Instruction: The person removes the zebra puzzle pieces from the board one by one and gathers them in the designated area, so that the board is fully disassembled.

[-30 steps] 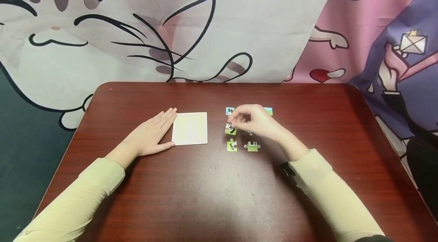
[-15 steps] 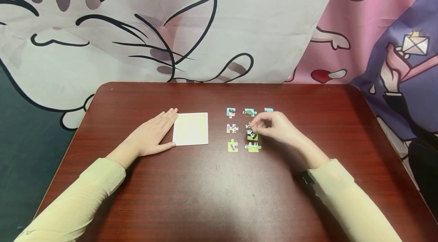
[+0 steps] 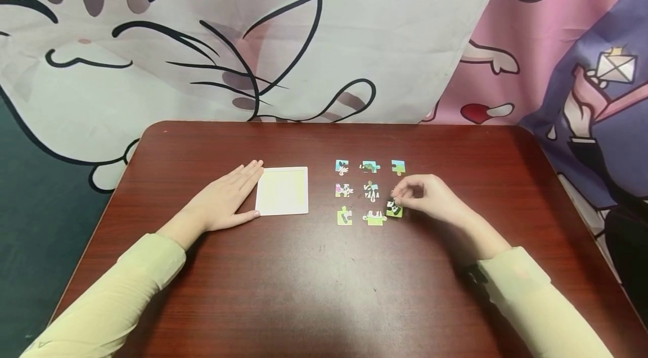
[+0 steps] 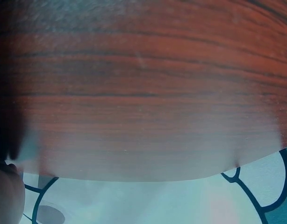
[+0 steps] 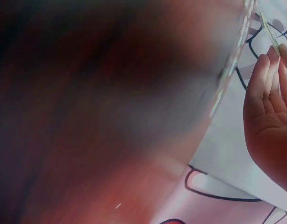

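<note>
In the head view my right hand pinches a jigsaw piece with a panda print on green, at the lower right of a spread of loose pieces. The right wrist view shows that piece edge-on between thumb and fingers. Several other jigsaw pieces lie apart in rough rows, among them a blue-green one, a black-and-white one and a green one. My left hand lies flat with straight fingers, touching the left side of a pale square puzzle tray.
A dark red wood-grain table carries everything. Behind its far edge hangs a white curtain with a cat drawing, beside a pink and purple printed cloth. A dark object stands off the right side.
My right hand has moved rightward across the pieces, carrying the panda piece from the left column past the middle to the right side. The left hand stays on the tray's edge.
</note>
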`<state>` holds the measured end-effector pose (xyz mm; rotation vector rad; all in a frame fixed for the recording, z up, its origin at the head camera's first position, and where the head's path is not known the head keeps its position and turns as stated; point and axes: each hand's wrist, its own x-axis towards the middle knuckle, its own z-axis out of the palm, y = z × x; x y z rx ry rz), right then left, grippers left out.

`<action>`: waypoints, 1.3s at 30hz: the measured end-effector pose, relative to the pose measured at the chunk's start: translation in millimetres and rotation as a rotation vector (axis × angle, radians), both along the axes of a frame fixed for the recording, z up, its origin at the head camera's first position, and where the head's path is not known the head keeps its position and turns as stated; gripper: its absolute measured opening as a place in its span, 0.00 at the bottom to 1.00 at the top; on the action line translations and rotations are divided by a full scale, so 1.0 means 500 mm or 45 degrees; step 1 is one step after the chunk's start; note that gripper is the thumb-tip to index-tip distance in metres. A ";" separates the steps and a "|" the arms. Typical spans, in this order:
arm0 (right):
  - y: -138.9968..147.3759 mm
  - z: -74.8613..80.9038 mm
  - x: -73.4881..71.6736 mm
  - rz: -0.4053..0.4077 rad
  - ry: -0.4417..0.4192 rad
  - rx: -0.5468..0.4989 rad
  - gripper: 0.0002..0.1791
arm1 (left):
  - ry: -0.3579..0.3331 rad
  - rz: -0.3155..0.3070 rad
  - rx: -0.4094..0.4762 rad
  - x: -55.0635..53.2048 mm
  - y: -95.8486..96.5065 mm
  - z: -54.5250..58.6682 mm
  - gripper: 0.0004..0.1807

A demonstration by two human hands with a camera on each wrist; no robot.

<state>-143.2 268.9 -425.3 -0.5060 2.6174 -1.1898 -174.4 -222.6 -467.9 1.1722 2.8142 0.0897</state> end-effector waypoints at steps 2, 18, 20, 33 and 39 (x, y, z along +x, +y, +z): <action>0.008 -0.001 0.003 0.004 -0.014 0.021 0.05 | -0.001 -0.001 0.001 0.000 0.000 0.001 0.54; 0.027 -0.022 0.015 0.061 0.044 0.169 0.07 | -0.005 0.005 0.008 0.001 -0.001 -0.001 0.54; 0.027 -0.024 0.016 0.066 0.054 0.186 0.07 | -0.001 0.004 0.008 0.001 -0.001 -0.002 0.54; 0.033 -0.023 0.022 0.075 0.093 0.230 0.07 | 0.005 0.002 0.004 0.001 0.001 0.001 0.54; 0.034 -0.022 0.020 0.074 0.121 0.250 0.07 | 0.009 -0.001 -0.010 0.000 0.000 0.000 0.54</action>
